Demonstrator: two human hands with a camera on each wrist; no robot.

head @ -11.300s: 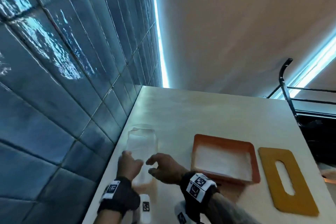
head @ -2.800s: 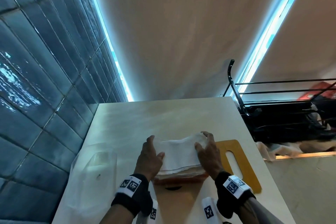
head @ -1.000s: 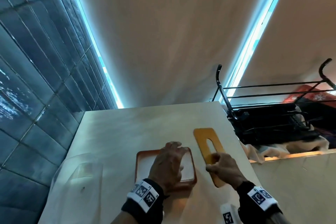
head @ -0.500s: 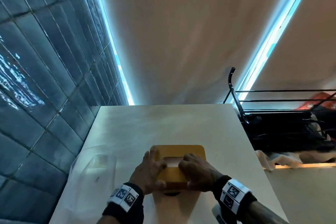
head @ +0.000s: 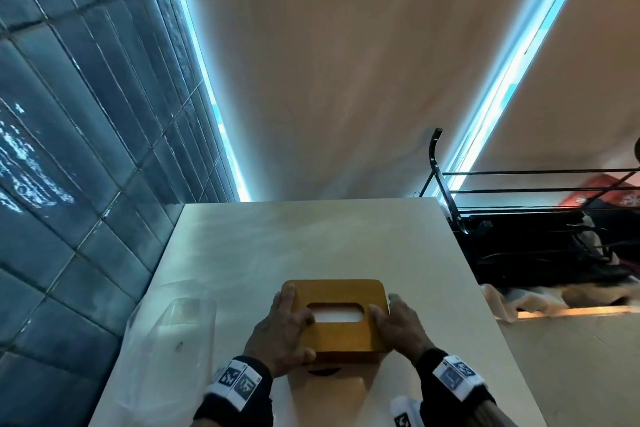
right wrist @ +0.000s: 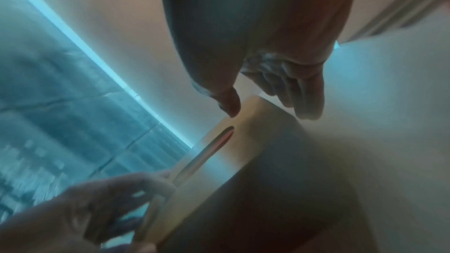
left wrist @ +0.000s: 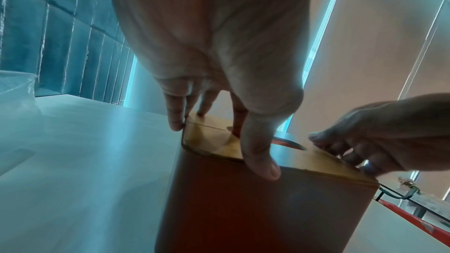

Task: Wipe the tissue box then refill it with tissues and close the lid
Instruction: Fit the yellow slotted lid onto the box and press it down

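The tissue box (head: 346, 355) stands near the table's front edge, its red-brown wall (left wrist: 268, 209) facing me. Its yellow wooden lid (head: 334, 329) lies on top, with white tissue (head: 334, 316) showing through the slot. My left hand (head: 280, 329) clasps the lid's left end: fingers (left wrist: 175, 114) on its top and left edge, thumb hooked over the front edge. My right hand (head: 398, 326) straddles the right end of the lid (right wrist: 219, 161), thumb on top and fingers (right wrist: 304, 101) down the side. The right wrist view is blurred.
An empty clear plastic wrapper (head: 169, 340) lies on the white table (head: 311, 246) to the left of the box, beside the blue tiled wall (head: 86, 149). A black metal rack (head: 519, 218) stands past the table's right edge.
A second ago the lid lay on the table beside the open, filled box. It now sits on the box. My hands have slid from the lid's middle to its ends, uncovering the slot.
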